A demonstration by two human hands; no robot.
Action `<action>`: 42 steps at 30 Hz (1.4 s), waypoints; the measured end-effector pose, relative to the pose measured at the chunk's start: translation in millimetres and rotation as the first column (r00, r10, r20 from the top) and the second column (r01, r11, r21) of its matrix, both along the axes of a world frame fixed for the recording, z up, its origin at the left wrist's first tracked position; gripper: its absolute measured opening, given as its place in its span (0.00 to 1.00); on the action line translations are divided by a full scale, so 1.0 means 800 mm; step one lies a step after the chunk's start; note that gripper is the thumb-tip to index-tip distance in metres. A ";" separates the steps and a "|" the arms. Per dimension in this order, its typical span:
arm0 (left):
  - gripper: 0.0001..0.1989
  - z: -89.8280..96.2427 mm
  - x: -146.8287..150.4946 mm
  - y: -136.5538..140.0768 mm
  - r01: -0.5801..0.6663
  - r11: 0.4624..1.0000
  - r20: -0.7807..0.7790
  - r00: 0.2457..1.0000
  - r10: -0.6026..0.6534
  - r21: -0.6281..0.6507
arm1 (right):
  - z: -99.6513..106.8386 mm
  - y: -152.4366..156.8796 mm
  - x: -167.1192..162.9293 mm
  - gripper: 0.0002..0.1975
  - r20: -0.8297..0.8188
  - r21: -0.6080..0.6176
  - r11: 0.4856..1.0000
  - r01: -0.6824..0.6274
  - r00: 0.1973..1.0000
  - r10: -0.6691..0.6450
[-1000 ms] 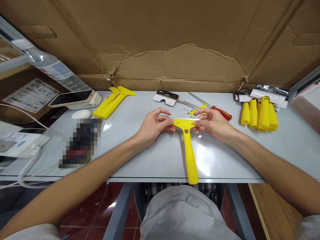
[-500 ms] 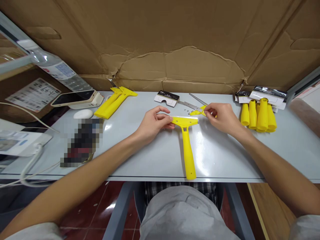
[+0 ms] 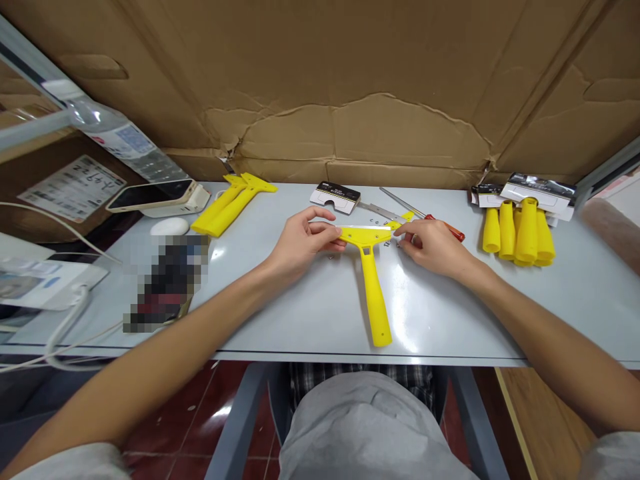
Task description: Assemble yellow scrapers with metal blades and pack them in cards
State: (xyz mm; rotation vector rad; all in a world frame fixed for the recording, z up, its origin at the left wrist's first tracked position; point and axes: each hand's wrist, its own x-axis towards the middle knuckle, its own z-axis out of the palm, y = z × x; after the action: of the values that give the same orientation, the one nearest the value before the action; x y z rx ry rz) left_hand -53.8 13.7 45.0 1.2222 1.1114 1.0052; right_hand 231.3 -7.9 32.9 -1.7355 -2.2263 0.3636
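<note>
My left hand (image 3: 311, 239) is closed, pinching the left end of a yellow scraper (image 3: 375, 293) between thumb and fingers. The scraper's head, with a thin metal strip along its top, faces away from me; its handle points towards my body. Beside the head's right end, my right hand (image 3: 430, 245) has thumb and index finger brought close together; anything between them is too small to make out. Small screws (image 3: 387, 244) lie close to those fingertips. Behind them are a loose metal blade (image 3: 380, 211), a yellow scraper part (image 3: 407, 217) and a screwdriver (image 3: 455, 231) with a red handle.
A black-and-white packaging card (image 3: 335, 197) lies behind my left hand. Two yellow scrapers (image 3: 227, 210) rest at the left, near a phone (image 3: 150, 195) and a white mouse (image 3: 170, 227). Several packaged yellow handles (image 3: 526, 233) lie right. A cardboard wall (image 3: 350, 80) closes the back.
My right hand has moved left and slightly nearer, to the scraper head's right end, uncovering the screwdriver's red handle. The held scraper has shifted slightly left and away from me.
</note>
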 end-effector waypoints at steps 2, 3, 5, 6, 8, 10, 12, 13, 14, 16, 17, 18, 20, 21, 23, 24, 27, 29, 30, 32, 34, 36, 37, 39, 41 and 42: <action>0.17 0.001 0.000 0.001 -0.004 1.000 0.005 1.000 0.004 0.005 | -0.003 -0.001 -0.002 0.21 0.023 0.018 0.999 -0.044 0.999 0.043; 0.17 0.001 -0.001 0.001 -0.004 1.000 0.009 1.000 0.004 0.007 | -0.004 -0.002 -0.003 0.21 0.038 0.025 0.998 -0.052 0.998 0.051; 0.17 0.001 -0.001 0.002 -0.004 1.000 0.014 1.000 0.004 0.011 | -0.007 -0.002 -0.005 0.20 0.054 0.026 0.999 -0.042 0.998 0.040; 0.17 0.001 -0.001 0.002 -0.003 1.000 0.013 1.000 0.003 0.012 | -0.008 -0.003 -0.006 0.20 0.055 0.022 0.999 -0.034 0.998 0.032; 0.18 0.000 0.000 0.002 -0.003 1.000 0.010 1.000 0.003 0.011 | -0.010 -0.003 -0.007 0.20 0.054 0.021 1.000 -0.020 0.998 0.018; 0.18 -0.001 0.000 0.002 -0.003 1.000 0.008 1.000 0.003 0.008 | -0.010 -0.005 -0.009 0.19 0.058 0.027 1.000 -0.008 0.998 0.006; 0.19 -0.002 0.000 0.002 0.000 1.000 0.011 1.000 0.000 0.007 | -0.009 -0.006 -0.011 0.19 0.061 0.039 0.999 0.008 0.998 -0.010; 0.19 -0.002 0.000 0.002 0.001 1.000 0.014 1.000 -0.001 0.007 | -0.008 -0.007 -0.012 0.19 0.064 0.043 0.999 0.017 0.998 -0.020; 0.19 -0.001 0.000 0.002 0.001 1.000 0.017 1.000 -0.001 0.008 | -0.007 -0.007 -0.013 0.18 0.069 0.047 0.998 0.028 0.997 -0.031; 0.18 -0.001 0.000 0.002 0.003 1.000 0.018 1.000 -0.003 0.007 | -0.005 -0.007 -0.013 0.18 0.086 0.057 0.997 0.054 0.995 -0.059; 0.18 -0.001 0.000 0.002 0.005 1.000 0.015 1.000 -0.005 0.007 | -0.004 -0.006 -0.012 0.18 0.093 0.058 0.996 0.064 0.993 -0.069; 0.18 -0.001 0.000 0.001 0.007 1.000 0.011 1.000 -0.007 0.006 | -0.003 -0.005 -0.011 0.17 0.095 0.056 0.996 0.074 0.992 -0.079; 0.18 -0.001 -0.001 0.001 0.013 1.000 0.005 1.000 -0.013 0.003 | -0.002 -0.001 -0.008 0.14 0.081 0.039 0.995 0.095 0.992 -0.098; 0.18 -0.001 0.000 0.001 0.015 1.000 0.003 1.000 -0.015 0.000 | -0.001 0.000 -0.006 0.14 0.070 0.026 0.994 0.107 0.992 -0.109; 0.19 -0.001 0.000 0.001 0.020 1.000 0.005 1.000 -0.020 -0.004 | 0.000 0.002 -0.004 0.14 0.051 -0.002 0.991 0.132 0.990 -0.132; 0.19 -0.001 -0.001 0.001 0.023 1.000 0.006 1.000 -0.023 -0.006 | 0.000 0.003 -0.004 0.14 0.047 -0.011 0.990 0.143 0.989 -0.142; 0.17 -0.002 -0.001 0.000 0.027 1.000 0.010 1.000 -0.027 -0.005 | 0.001 0.003 -0.004 0.14 0.051 -0.025 0.987 0.159 0.986 -0.158; 0.16 -0.001 -0.001 0.000 0.027 1.000 0.016 1.000 -0.027 -0.006 | 0.000 0.004 -0.004 0.16 0.051 -0.032 0.986 0.166 0.985 -0.165; 0.16 -0.001 -0.001 0.000 0.026 1.000 0.018 0.999 -0.026 -0.007 | 0.000 0.004 -0.004 0.16 0.053 -0.035 0.985 0.167 0.985 -0.165; 0.16 -0.001 0.000 -0.001 0.025 1.000 0.023 0.999 -0.025 -0.009 | -0.002 0.005 -0.003 0.18 0.066 -0.034 0.986 0.162 0.985 -0.160; 0.17 -0.001 0.000 -0.001 0.025 1.000 0.023 0.999 -0.025 -0.010 | -0.002 0.005 -0.002 0.18 0.081 -0.025 0.989 0.148 0.986 -0.146; 0.17 -0.001 0.000 -0.002 0.026 1.000 0.022 0.999 -0.026 -0.013 | -0.002 0.005 -0.002 0.17 0.084 -0.021 0.990 0.137 0.987 -0.135; 0.17 -0.002 0.000 -0.002 0.027 1.000 0.021 0.999 -0.027 -0.015 | -0.002 0.004 -0.002 0.17 0.081 -0.023 0.991 0.135 0.988 -0.132; 0.18 -0.003 0.000 -0.001 0.030 0.999 0.019 0.999 -0.030 -0.018 | -0.001 0.004 -0.002 0.15 0.074 -0.035 0.990 0.140 0.988 -0.137; 0.18 -0.004 0.000 0.000 0.031 0.999 0.019 0.999 -0.031 -0.017 | -0.001 0.004 -0.002 0.13 0.057 -0.044 0.989 0.144 0.988 -0.141; 0.17 -0.004 0.000 0.000 0.030 0.999 0.019 0.999 -0.030 -0.014 | -0.002 0.005 -0.002 0.12 0.033 -0.038 0.989 0.142 0.990 -0.140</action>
State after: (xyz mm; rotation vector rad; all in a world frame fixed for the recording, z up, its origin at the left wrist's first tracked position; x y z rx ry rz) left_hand -53.9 13.6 41.9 1.2121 1.0810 0.9826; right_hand 230.0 -4.2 31.1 -1.9187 -2.1145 0.3549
